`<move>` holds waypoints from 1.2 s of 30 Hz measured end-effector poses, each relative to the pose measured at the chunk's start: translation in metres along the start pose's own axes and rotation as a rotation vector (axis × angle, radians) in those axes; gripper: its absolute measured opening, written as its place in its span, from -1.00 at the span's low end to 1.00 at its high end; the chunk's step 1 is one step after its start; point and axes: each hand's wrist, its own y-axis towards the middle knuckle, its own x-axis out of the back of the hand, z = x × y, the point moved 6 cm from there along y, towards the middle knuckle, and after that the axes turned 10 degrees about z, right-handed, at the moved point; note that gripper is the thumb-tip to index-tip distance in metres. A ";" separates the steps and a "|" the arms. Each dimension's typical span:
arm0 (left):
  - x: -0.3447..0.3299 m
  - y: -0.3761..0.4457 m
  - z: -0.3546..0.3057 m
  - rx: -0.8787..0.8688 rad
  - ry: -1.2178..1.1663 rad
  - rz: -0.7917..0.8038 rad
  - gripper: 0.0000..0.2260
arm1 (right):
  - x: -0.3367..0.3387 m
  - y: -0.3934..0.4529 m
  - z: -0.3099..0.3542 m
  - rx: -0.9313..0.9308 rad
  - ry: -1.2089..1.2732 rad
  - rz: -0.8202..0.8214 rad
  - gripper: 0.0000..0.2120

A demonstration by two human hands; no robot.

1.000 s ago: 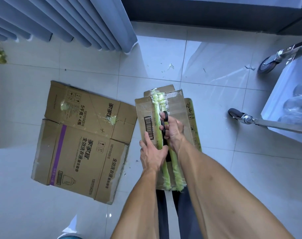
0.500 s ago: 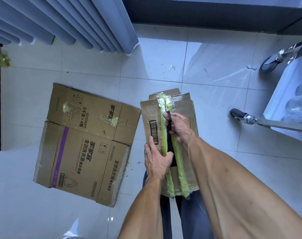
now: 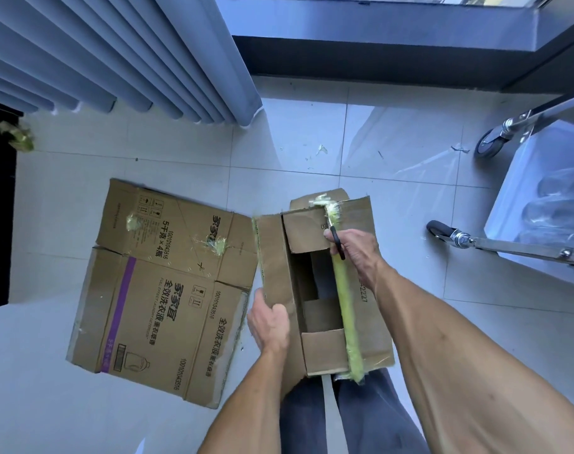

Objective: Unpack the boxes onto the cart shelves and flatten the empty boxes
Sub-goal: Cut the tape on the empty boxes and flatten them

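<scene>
Head view: looked down on a tiled floor. Lay flattened at left, one printed cardboard box, apart from both hands. Stood between the knees, a second box with its top open; counted two boxes in all, four flaps on the open one. Was pulled outward by the left hand, fingers curled over the edge of the left flap. Rested on the right flap, beside the strip of yellow-green tape, the right hand, closed around black scissors. Stood at right a metal cart, two wheels seen, with clear bottles on its shelf, blurred, number not countable. Hung at top left a grey curtain. Lay scattered some tape scraps.
</scene>
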 end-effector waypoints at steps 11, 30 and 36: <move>-0.004 0.035 -0.074 -0.251 0.761 -0.017 -0.11 | -0.033 -0.015 -0.016 -0.034 -0.094 -0.117 -0.62; 0.026 0.021 -0.117 -0.242 -0.007 -0.178 -0.68 | -0.047 -0.030 -0.010 -0.008 -0.054 -0.189 -0.64; -0.012 -0.045 -0.091 -0.335 0.244 0.135 -0.71 | -0.047 -0.042 0.041 0.101 0.134 -0.204 -0.58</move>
